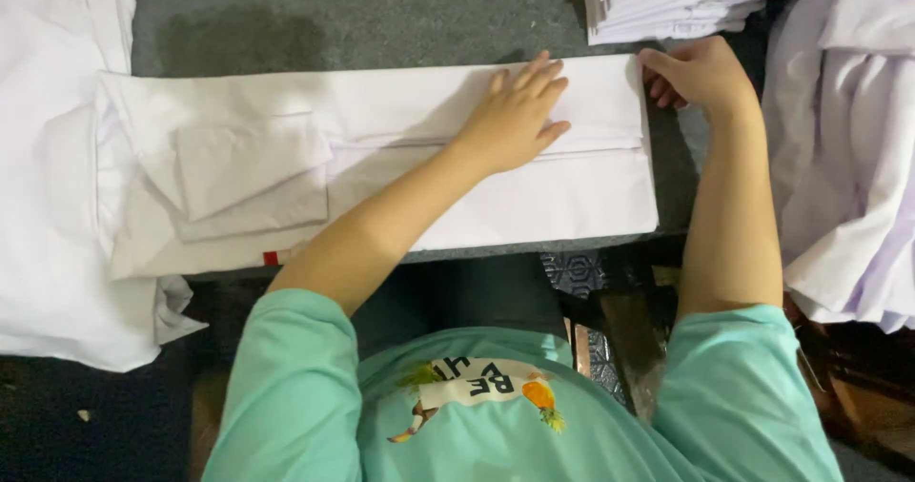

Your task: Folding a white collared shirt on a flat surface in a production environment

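A white shirt lies folded into a long strip across the grey table, collar end at the left with the sleeves folded over it. My left hand presses flat on the strip, fingers spread, right of its middle. My right hand grips the strip's right edge, fingers curled around the cloth.
A stack of folded white shirts stands at the back right. Loose white garments are heaped at the right and at the left. The table's front edge runs just under the strip, with a dark gap below it.
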